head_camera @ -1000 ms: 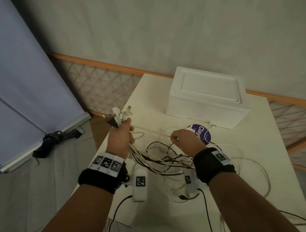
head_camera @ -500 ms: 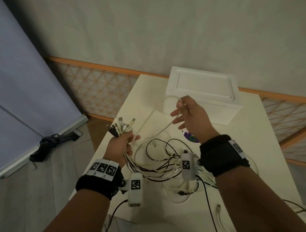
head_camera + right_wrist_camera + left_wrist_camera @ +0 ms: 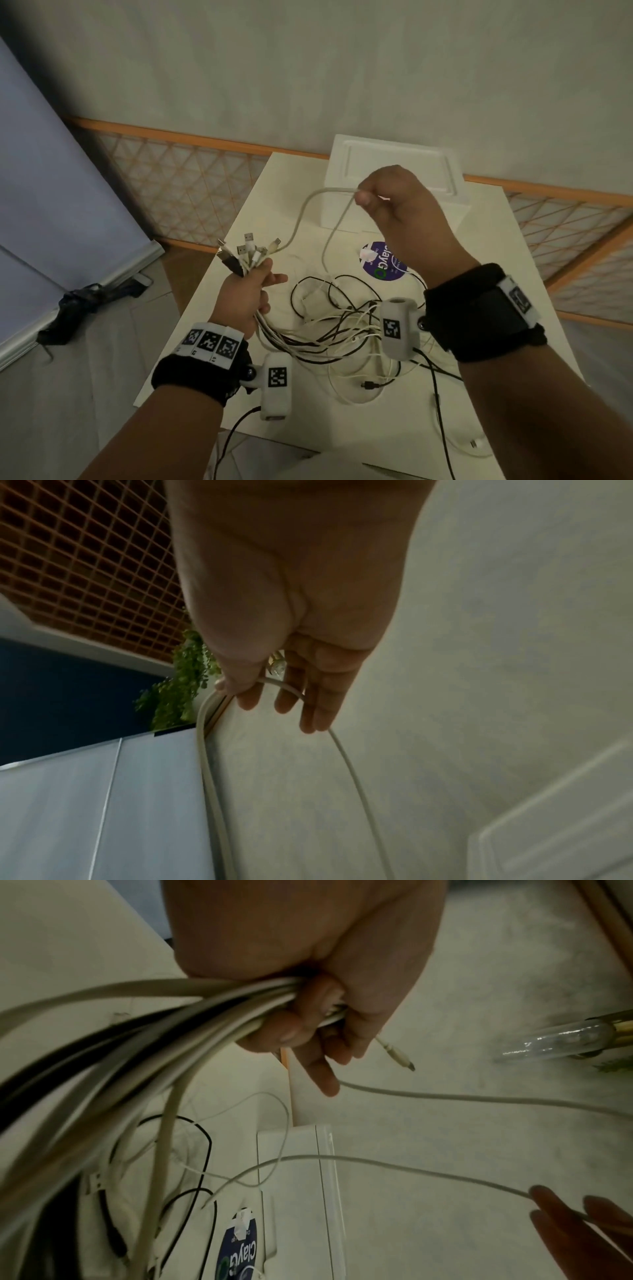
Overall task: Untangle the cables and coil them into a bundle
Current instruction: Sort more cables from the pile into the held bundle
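Observation:
My left hand grips a bunch of white and black cables just below their plugs, which fan out above the fist. Their lengths trail down into a tangle on the white table. My right hand is raised above the table and pinches one white cable between thumb and fingers. That cable loops down to the left hand on one side and into the tangle on the other. In the right wrist view the white cable passes under the fingertips.
A white foam box stands at the table's back edge. A purple round sticker lies in front of it. An orange lattice fence runs behind the table. A grey roll-up screen leans at the left, with floor below.
My right hand has risen from the tangle near the table up and away, drawing a white cable into a tall loop. The left hand has kept its grip on the plug ends.

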The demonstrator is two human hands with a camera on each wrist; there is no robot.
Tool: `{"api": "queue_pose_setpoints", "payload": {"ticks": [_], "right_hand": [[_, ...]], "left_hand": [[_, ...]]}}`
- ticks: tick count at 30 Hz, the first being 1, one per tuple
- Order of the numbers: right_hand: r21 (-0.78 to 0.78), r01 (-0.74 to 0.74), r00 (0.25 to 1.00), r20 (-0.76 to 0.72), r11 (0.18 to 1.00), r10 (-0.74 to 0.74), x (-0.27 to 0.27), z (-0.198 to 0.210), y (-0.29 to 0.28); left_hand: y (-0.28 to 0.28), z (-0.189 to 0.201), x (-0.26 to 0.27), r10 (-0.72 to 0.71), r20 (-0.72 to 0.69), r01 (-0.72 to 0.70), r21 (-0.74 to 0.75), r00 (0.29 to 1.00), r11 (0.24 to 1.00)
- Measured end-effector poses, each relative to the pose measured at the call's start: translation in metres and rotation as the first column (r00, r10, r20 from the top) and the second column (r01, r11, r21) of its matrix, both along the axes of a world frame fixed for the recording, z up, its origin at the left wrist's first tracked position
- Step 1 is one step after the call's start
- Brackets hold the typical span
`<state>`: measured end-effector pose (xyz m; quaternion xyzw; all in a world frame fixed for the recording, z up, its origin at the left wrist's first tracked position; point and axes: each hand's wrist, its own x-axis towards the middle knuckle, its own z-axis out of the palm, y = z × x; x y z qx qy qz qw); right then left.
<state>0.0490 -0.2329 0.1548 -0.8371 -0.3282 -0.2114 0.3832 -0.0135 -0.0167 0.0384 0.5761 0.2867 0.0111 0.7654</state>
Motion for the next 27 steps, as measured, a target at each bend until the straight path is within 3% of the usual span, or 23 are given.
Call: {"api": "queue_pose_setpoints", "payload": {"ticks": [5, 13, 14, 16, 17, 18, 20, 22, 27], "right_hand": [[0.157, 0.043, 0.991, 0.116, 0.987, -0.061, -0.011, 0.002, -0.015], [0.298, 0.093, 0.916, 0.348, 0.95, -0.199, -0.014, 0.007, -0.039], [0.274, 0.145, 0.939, 0.263, 0.951, -0.22, -0.011, 0.007, -0.042], [-0.03, 0.269, 0.958, -0.092, 0.963, -0.27, 0.002, 0.001, -0.044], [-0.187, 0.236, 0.924, -0.26, 0.954, -0.28, 0.007, -0.004, -0.044], [-0.205, 0.179, 0.892, -0.38, 0.962, -0.246, 0.013, -0.011, -0.046], [0.043, 0.119, 0.86, -0.504, 0.992, -0.081, 0.018, -0.015, -0.045], [0.272, 0.108, 0.853, -0.519, 0.956, 0.051, 0.019, -0.013, -0.042], [0.471, 0.037, 0.932, -0.335, 0.881, 0.14, 0.02, -0.004, -0.046]], "left_hand": [[0.005, -0.004, -0.005, 0.113, -0.039, -0.117, -0.13, 0.993, 0.985], [0.006, -0.011, -0.013, 0.199, -0.095, -0.213, -0.164, 0.975, 0.963], [0.007, -0.012, -0.014, 0.207, -0.097, -0.221, -0.165, 0.973, 0.961], [0.006, -0.013, -0.014, 0.211, -0.109, -0.227, -0.157, 0.971, 0.961], [0.004, -0.014, -0.014, 0.212, -0.121, -0.229, -0.149, 0.97, 0.962], [0.001, -0.014, -0.014, 0.213, -0.13, -0.231, -0.142, 0.968, 0.963], [-0.004, -0.014, -0.014, 0.209, -0.133, -0.228, -0.15, 0.969, 0.962], [-0.01, -0.014, -0.015, 0.205, -0.141, -0.226, -0.154, 0.968, 0.962], [-0.017, -0.016, -0.018, 0.225, -0.149, -0.25, -0.177, 0.963, 0.952]]}}
